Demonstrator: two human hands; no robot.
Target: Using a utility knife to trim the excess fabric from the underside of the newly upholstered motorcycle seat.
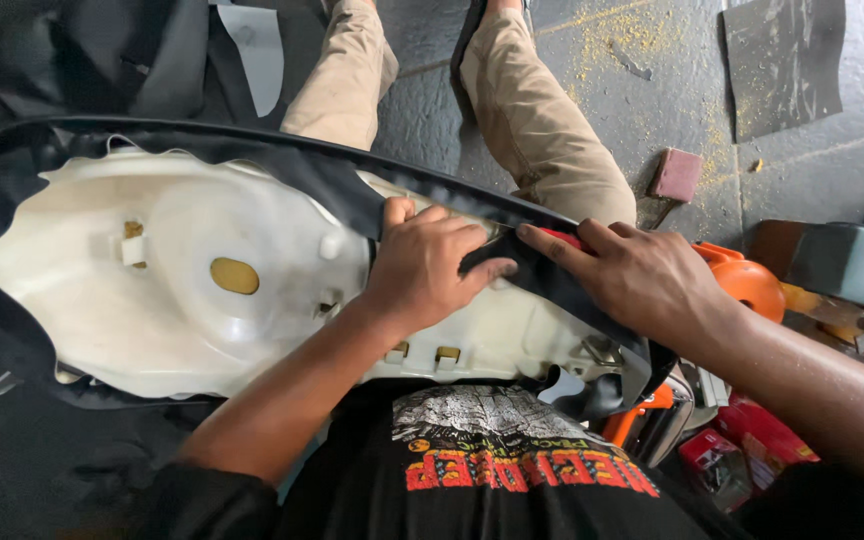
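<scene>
Upturned motorcycle seat base, cream plastic, lies across the person's lap, underside up; everything below is placed relative to it. Black vinyl cover wraps its far edge and is folded over the rim onto the underside. Left hand sits on the seat base's far-right rim, fingers curled and pressing the folded cover flat against the plastic, thumb pointing away from the body. Right hand is just right of it on the same rim, touching the cover, fingers extended and closed over a red-tipped tool, probably a stapler or pick; too hidden to tell. Orange tool lies just beyond the base's right end, red boxes below that. A second person's legs in tan trousers stand beyond the far edge, a reddish block on the floor beyond the right end. To do this step well, judging from the slack: pull the cover taut over the rim before fixing, keep the left fingers close to the fixing spot but clear of the tool tip, smooth out the wrinkles seen along the left rim, work in short intervals along the edge.
</scene>
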